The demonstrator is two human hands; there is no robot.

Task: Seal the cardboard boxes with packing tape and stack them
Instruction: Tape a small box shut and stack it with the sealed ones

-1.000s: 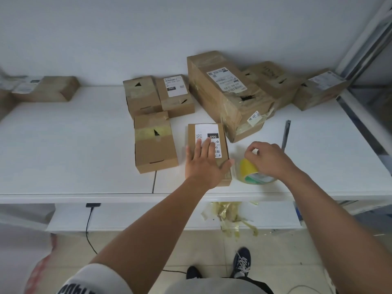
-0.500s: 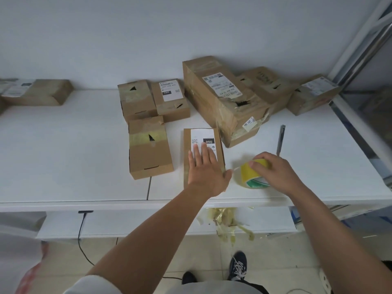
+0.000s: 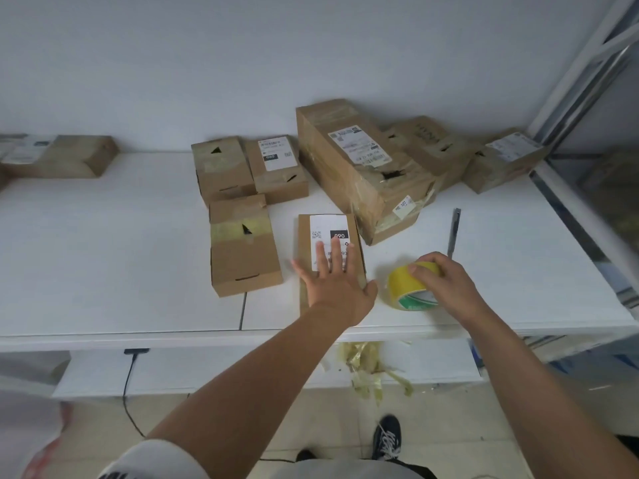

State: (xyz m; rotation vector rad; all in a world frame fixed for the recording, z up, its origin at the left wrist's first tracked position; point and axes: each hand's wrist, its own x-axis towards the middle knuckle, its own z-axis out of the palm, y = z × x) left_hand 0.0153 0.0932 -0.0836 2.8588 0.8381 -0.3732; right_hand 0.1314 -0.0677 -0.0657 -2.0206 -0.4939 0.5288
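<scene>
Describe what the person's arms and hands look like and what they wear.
Both forearms are bare, with no gloves, watch or rings visible on the left hand or right hand. A short white sleeve with dark lettering at its hem covers the left upper arm.

The worktop (image 3: 103, 257) is plain white, and so is the wall (image 3: 242, 63) behind it. Every cardboard box is plain brown; the small box (image 3: 306, 236) at the front carries a white label (image 3: 328, 224) with a black block and black code marks. The box to its left (image 3: 245, 250) has a pale yellow strip across its top. The tape roll (image 3: 406, 285) is bright yellow, with a green and white printed core. The shoe (image 3: 387, 439) is dark with white laces.
</scene>
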